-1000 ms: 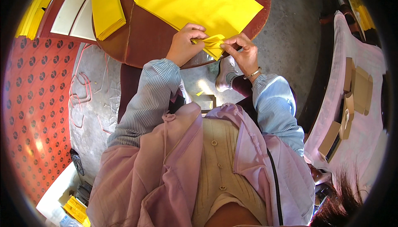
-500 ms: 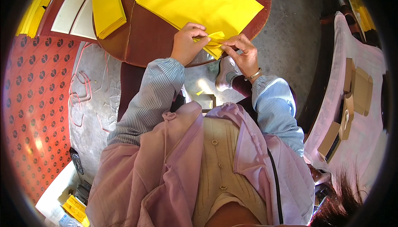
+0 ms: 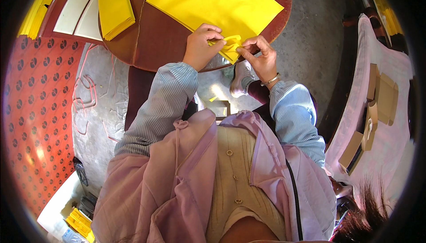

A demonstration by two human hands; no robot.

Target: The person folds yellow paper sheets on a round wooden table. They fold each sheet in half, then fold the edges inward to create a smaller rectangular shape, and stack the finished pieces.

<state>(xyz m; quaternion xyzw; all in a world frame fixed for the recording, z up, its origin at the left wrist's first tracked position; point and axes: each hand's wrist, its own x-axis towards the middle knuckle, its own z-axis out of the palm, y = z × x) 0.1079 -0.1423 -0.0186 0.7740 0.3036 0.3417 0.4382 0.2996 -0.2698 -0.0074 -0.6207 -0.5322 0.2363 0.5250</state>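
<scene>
A large yellow sheet (image 3: 217,5), paper or cloth I cannot tell, lies flat on the round dark-red table (image 3: 164,43), with what look like more layers under it. At its near corner, over the table's edge, is a yellow strip (image 3: 232,43) bent into loops. My left hand (image 3: 202,47) pinches the strip's left side between thumb and fingers. On the right, my right hand (image 3: 259,54) closes thumb and forefinger on its other side. How the strip joins the sheet is hidden by my fingers. A neat stack of folded yellow pieces (image 3: 116,8) sits on the table's left.
More yellow stacks (image 3: 37,10) are at the far left. A red patterned panel (image 3: 40,114) stands below them. Pink wire-like loops (image 3: 86,99) lie on the grey floor. To the right, open cardboard boxes (image 3: 386,99) rest on a pale pink cloth (image 3: 355,92).
The strip's loops have opened wider between my hands. My right hand has shifted very slightly to the right; my left hand stays in nearly the same place.
</scene>
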